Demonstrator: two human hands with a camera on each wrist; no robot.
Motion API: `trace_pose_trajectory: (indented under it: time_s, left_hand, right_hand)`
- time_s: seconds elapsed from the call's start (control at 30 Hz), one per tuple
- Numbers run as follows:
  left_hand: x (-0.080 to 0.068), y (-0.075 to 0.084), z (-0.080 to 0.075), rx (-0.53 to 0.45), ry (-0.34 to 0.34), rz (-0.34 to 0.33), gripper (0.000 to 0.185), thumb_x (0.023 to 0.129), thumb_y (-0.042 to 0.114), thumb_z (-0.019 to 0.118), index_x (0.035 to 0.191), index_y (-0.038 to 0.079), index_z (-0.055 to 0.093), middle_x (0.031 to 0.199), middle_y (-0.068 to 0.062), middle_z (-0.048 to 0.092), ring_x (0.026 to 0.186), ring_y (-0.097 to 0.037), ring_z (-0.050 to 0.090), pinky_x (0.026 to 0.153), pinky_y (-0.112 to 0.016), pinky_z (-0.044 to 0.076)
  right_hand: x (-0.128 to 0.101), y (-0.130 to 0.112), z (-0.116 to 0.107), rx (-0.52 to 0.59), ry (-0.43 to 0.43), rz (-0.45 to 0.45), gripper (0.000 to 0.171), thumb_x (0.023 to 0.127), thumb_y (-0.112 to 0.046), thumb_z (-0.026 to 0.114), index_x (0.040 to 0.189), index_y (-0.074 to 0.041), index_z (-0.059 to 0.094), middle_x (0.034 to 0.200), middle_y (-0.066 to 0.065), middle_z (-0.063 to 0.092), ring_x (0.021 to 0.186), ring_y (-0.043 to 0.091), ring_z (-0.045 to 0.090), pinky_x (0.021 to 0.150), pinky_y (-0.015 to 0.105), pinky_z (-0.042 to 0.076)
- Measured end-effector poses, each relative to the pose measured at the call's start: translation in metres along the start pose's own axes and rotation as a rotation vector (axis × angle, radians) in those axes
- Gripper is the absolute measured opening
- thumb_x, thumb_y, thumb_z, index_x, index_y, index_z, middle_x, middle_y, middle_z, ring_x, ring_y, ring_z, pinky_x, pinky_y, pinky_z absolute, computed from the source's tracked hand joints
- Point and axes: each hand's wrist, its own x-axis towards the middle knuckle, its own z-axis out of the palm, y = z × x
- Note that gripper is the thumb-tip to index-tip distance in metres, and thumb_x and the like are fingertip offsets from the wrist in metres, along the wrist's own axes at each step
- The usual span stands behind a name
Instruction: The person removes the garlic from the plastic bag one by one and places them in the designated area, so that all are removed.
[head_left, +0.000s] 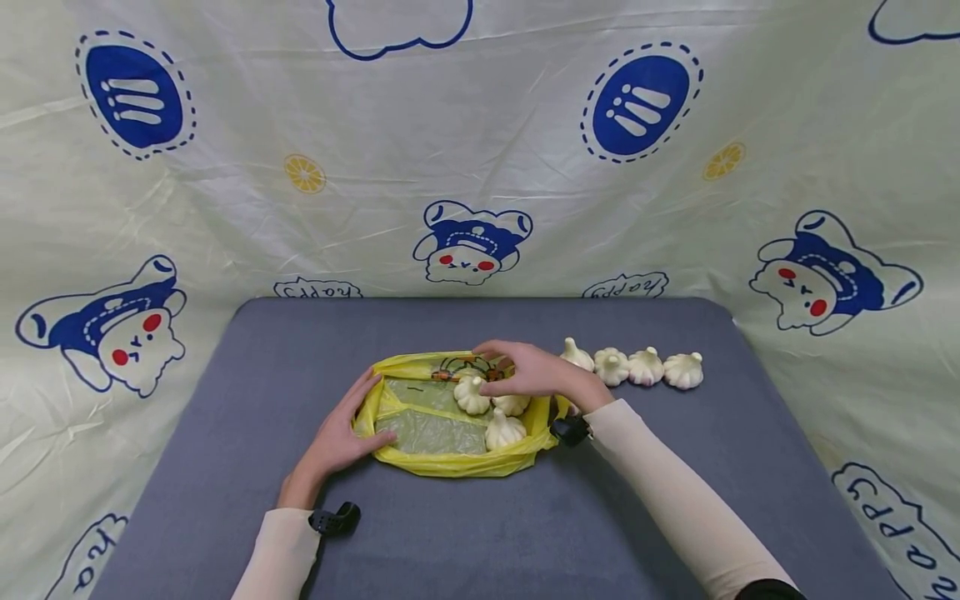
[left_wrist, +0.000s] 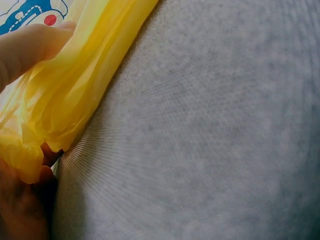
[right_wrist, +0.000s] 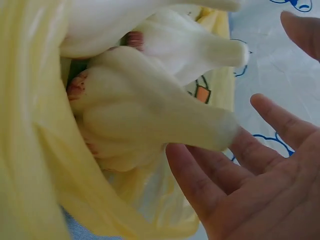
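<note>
A yellow plastic bag [head_left: 457,465] lies with its mouth spread wide on the table. My left hand [head_left: 337,439] grips the bag's left rim, thumb over the edge and fingers outside; in the left wrist view the thumb [left_wrist: 35,47] presses the gathered yellow plastic. Inside the bag's right half sit three garlic bulbs [head_left: 505,431]. Over them is my right hand [head_left: 536,371], its fingers spread and loosely bent. From the right wrist, the palm [right_wrist: 265,195] is bare and the fingers are beside the stem of one garlic bulb [right_wrist: 135,110]; whether they touch it is unclear.
Several more garlic bulbs [head_left: 646,367] stand in a row on the grey table [head_left: 480,542], behind and right of the bag. A printed white sheet [head_left: 360,225] hangs beyond the table's back edge.
</note>
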Motion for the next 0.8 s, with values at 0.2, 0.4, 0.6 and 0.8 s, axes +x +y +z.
trace_pose_trajectory:
  time_s: [0.2, 0.4, 0.6, 0.8]
  left_hand:
    - [0.0, 0.0, 0.0, 0.001, -0.003, -0.002, 0.094, 0.085, 0.034, 0.083, 0.162, 0.016, 0.033, 0.174, -0.005, 0.017, 0.158, -0.038, 0.019, 0.121, -0.067, 0.023]
    - [-0.001, 0.0, 0.0, 0.007, 0.0, 0.001, 0.093, 0.085, 0.034, 0.083, 0.162, 0.015, 0.034, 0.174, -0.006, 0.017, 0.158, -0.039, 0.019, 0.12, -0.067, 0.024]
    - [-0.002, -0.001, 0.001, 0.018, -0.002, 0.006, 0.092, 0.086, 0.033, 0.082, 0.161, 0.011, 0.035, 0.173, -0.008, 0.017, 0.157, -0.041, 0.02, 0.119, -0.069, 0.024]
    - [-0.001, 0.0, 0.001, 0.019, 0.011, 0.016, 0.091, 0.086, 0.033, 0.082, 0.161, 0.011, 0.035, 0.173, -0.008, 0.018, 0.157, -0.041, 0.02, 0.119, -0.07, 0.024]
  right_hand:
    - [0.009, 0.0, 0.001, -0.017, -0.048, 0.006, 0.068, 0.096, -0.043, 0.07, 0.155, -0.017, 0.046, 0.152, 0.016, 0.053, 0.131, 0.035, 0.059, 0.109, 0.054, 0.047]
    - [0.016, 0.0, 0.003, 0.004, -0.082, 0.0, 0.066, 0.097, -0.037, 0.071, 0.153, -0.013, 0.048, 0.149, 0.015, 0.056, 0.127, 0.033, 0.061, 0.106, 0.051, 0.051]
    - [0.022, 0.004, 0.008, -0.013, -0.101, -0.039, 0.059, 0.096, -0.03, 0.072, 0.149, -0.01, 0.053, 0.145, 0.015, 0.06, 0.125, 0.035, 0.063, 0.105, 0.049, 0.052]
    - [0.026, 0.004, 0.011, -0.019, -0.087, -0.046, 0.052, 0.096, -0.024, 0.073, 0.144, -0.009, 0.059, 0.143, 0.012, 0.062, 0.123, 0.033, 0.064, 0.102, 0.046, 0.053]
